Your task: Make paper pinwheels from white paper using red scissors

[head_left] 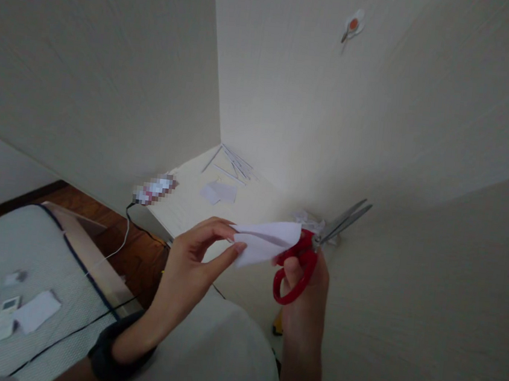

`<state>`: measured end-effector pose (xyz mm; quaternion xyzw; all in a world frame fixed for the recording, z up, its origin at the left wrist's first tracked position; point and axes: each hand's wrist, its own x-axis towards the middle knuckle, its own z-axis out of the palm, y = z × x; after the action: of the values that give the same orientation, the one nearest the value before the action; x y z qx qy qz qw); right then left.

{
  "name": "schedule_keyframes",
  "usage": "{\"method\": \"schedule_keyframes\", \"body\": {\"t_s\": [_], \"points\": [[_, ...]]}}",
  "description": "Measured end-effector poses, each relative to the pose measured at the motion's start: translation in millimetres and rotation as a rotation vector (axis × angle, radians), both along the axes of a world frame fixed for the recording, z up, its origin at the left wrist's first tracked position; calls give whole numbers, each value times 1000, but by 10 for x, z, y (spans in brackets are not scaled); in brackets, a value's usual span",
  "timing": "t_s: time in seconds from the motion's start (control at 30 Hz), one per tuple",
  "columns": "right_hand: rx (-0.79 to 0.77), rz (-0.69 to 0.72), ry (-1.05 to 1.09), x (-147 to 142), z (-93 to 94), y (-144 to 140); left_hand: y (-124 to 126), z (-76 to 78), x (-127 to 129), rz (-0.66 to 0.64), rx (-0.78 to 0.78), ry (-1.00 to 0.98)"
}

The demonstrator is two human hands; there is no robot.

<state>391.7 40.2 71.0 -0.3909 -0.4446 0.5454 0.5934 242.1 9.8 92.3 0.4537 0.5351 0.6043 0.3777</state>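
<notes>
Pale walls [293, 85] met in a corner behind a white tabletop [180, 208]. Before its near edge, the left hand [194, 263] pinched a folded white paper [267, 240] between thumb and fingers, tight at that end, while the layers parted a little beyond the pinch. Wrapped around a pair of red-handled scissors [307, 260], the right hand [313, 287] had its thumb at one loop, and the blades, nearly together, pointed up and away from the paper. I could not tell whether the right fingers also steadied the paper (the handles hid part of that spot). Judging from this, the step in hand was squaring up the fold, with the scissors merely carried; any cut called for flattening the layers and turning the blades toward the paper. Farther out, two paper pieces [218, 191] lay mid-tabletop, thin strips [237, 163] fanned out from the far corner, and something white and crumpled [310, 220] sat by the right edge.
</notes>
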Motion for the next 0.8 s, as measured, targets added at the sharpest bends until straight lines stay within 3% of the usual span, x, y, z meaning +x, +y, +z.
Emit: {"method": "schedule_keyframes", "body": {"t_s": [0.17,0.37,0.57,0.8], "points": [[51,-25,-104,186,79,127,10,0,-109,-171,-41,478],[-66,242,-432,270,202,144,13,79,-156,-436,18,710],[-107,322,-526,168,266,93,4,150,-148,-526,42,726],[-35,341,-492,158,208,61,-7,153,-130,-424,60,571]]}}
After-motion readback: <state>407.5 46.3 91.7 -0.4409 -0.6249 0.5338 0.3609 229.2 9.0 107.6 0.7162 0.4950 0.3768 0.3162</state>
